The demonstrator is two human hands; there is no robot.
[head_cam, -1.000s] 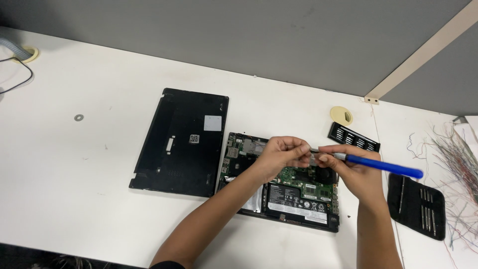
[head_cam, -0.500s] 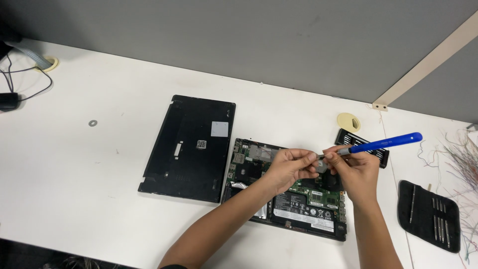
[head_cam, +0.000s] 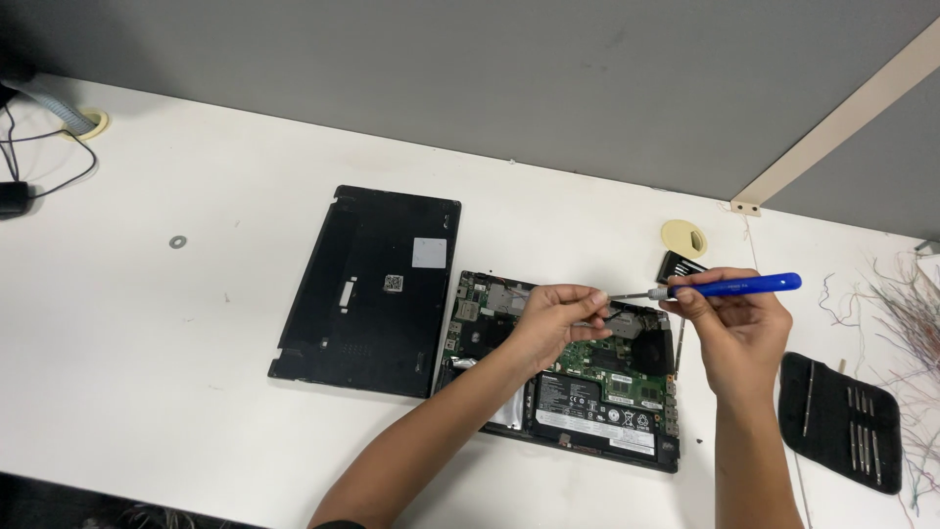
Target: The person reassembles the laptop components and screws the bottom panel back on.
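1. Nearest the camera lies the opened laptop (head_cam: pixel 587 402), its green board and black battery showing, flat on the white table (head_cam: pixel 196 372).
2. Above it, the left hand (head_cam: pixel 553 318) has its fingertips pressed together at the metal tip of the screwdriver; whether they pinch a tiny screw there I cannot tell.
3. The right hand (head_cam: pixel 739 328) grips the blue screwdriver (head_cam: pixel 729 286) by its handle, fingers curled round it, shaft held level and pointing left.
4. At the right sits a black tool pouch (head_cam: pixel 842 421), loose wires (head_cam: pixel 906 304) just beyond.
5. Left of the laptop rests the removed black bottom cover (head_cam: pixel 367 289).
6. Farthest back stands a grey partition (head_cam: pixel 470 69).
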